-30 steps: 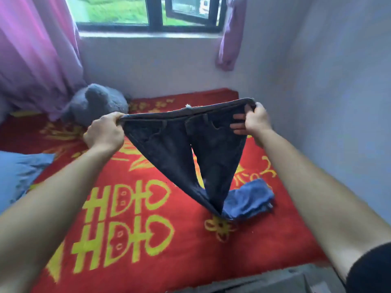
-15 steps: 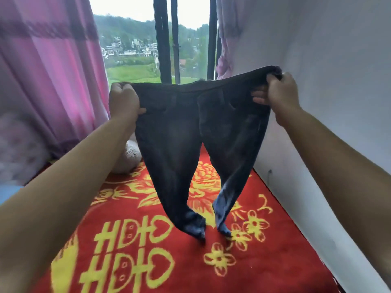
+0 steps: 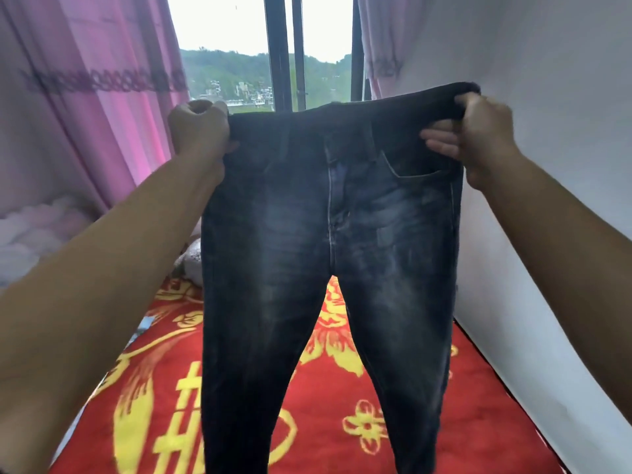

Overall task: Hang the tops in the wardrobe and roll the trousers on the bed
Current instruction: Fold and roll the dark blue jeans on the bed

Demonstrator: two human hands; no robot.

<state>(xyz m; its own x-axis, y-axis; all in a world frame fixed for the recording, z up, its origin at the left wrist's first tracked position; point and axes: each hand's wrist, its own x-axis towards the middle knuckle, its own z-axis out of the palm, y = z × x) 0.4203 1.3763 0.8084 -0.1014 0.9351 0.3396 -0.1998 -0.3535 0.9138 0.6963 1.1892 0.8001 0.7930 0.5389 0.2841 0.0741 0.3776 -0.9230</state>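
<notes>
While both hands grip the waistband, you hold the dark trousers (image 3: 325, 234) spread wide above the bed (image 3: 478, 405), in front of the window (image 3: 284, 63). Your left hand (image 3: 198, 130) is fisted round one corner of the band; your right hand (image 3: 475, 138) clamps the other, fingers curled over the front of the cloth. Both legs hang straight and apart and run out of the bottom of the frame, so whether the hems touch the red blanket cannot be told.

For a tidy roll, judge it best to lower the garment flat with the band taut, lay one leg over the other with the seams matched, then roll tightly from one end.

Room is tight at the sides. The white wall (image 3: 547, 165) stands just beside your right hand, and the pink curtain (image 3: 85, 131) hangs near your left arm, with a pale soft object (image 3: 191, 258) low beside it. Open bed lies in the middle, beneath the trousers and toward you; set them down there, clear of the wall-side edge.
</notes>
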